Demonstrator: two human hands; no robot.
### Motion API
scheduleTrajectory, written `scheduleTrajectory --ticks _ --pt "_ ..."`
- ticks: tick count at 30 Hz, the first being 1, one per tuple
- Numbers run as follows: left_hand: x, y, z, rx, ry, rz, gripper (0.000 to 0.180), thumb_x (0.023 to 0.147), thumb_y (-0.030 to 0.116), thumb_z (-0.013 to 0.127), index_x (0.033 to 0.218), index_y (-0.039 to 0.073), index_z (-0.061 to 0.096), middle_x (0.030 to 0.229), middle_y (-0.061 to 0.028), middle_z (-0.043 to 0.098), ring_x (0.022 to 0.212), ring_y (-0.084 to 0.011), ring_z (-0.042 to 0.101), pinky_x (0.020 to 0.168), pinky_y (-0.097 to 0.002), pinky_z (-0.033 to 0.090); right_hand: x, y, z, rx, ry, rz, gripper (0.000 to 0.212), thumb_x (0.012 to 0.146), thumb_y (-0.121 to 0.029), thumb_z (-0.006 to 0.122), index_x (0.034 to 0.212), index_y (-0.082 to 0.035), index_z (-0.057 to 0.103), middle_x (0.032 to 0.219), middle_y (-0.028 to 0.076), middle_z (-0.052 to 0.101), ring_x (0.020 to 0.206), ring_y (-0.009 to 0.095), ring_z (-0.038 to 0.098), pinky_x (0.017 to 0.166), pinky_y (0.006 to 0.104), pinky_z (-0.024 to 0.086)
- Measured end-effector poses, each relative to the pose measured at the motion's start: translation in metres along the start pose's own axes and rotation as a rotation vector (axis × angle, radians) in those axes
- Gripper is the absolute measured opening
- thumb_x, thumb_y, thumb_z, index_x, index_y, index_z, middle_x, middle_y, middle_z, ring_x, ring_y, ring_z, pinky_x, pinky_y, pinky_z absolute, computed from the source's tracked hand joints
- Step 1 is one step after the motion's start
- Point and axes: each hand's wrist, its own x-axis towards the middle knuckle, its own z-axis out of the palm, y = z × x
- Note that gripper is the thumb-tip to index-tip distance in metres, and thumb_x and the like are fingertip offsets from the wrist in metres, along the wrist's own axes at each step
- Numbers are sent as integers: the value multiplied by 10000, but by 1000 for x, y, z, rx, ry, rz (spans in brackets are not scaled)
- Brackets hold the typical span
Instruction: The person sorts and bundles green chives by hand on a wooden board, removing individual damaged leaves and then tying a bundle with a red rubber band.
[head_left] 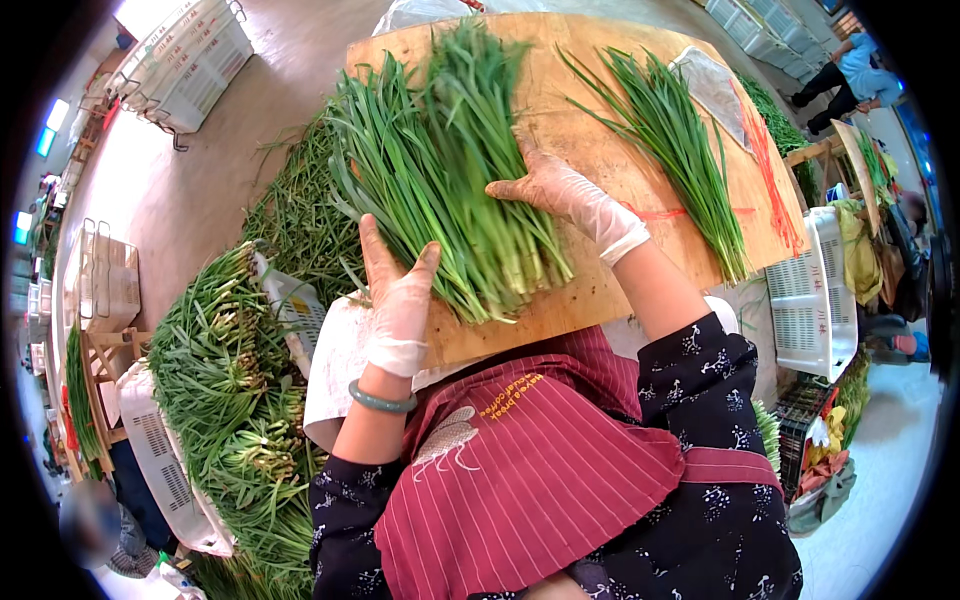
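Two heaps of long green garlic chives lie side by side on the plywood board (600,290), the left heap (395,165) and the right heap (485,170), which is blurred by motion. My left hand (395,290), in a thin clear glove, is at the left heap's lower left edge, thumb and fingers apart. Against the right heap's right side rests my gloved right hand (550,190), its thumb stretched over the leaves and its fingers spread. Neither hand is closed round the chives. A smaller bunch of chives (680,150) lies apart on the board's right.
Red ties (770,190) and a whitish plastic sheet (710,90) lie at the board's right edge. Left of me, chives fill a white crate (165,470), and loose leaves (300,200) cover the floor. Another white crate (815,300) stands at right. A person (850,80) is far right.
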Motion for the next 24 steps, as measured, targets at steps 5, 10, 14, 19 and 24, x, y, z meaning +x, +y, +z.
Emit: scheduleTrajectory --ticks 5,10,14,19,24 --pt "7 21 -8 -383 -34 -214 821 782 102 623 1394 54 79 1398 -172 202 1227 -233 315 1006 -311 268 0 11 -7 116 85 99 1072 635 -619 637 1322 78 199 1267 283 394 1207 345 380 987 344 317" --pt "48 3 -28 -686 -181 -513 557 842 181 552 1311 27 295 1239 -126 430 1070 -240 467 907 -388 402 -3 8 -27 147 -73 196 1034 625 -691 588 1269 75 326 1174 244 501 1129 304 465 947 327 355" --pt "54 31 -22 -591 -280 -715 352 827 280 589 1089 52 531 1087 -68 545 976 -207 518 795 -362 465 -10 -53 -2 549 -248 18 960 610 -488 751 1254 78 318 1128 157 544 1018 230 520 884 306 410" --pt "59 31 2 -643 -374 -625 323 767 125 656 1060 37 556 951 -50 611 858 -166 589 779 -307 484 12 -19 31 628 -249 67 810 638 -380 764 1231 28 393 1085 153 561 1005 219 522 865 302 418" --pt "51 20 9 -491 -327 -490 329 766 113 653 1067 20 557 993 -63 596 917 -176 557 812 -306 456 -28 -34 2 -218 203 -78 832 664 -485 697 1266 -11 373 1073 224 556 974 335 550 835 381 446"
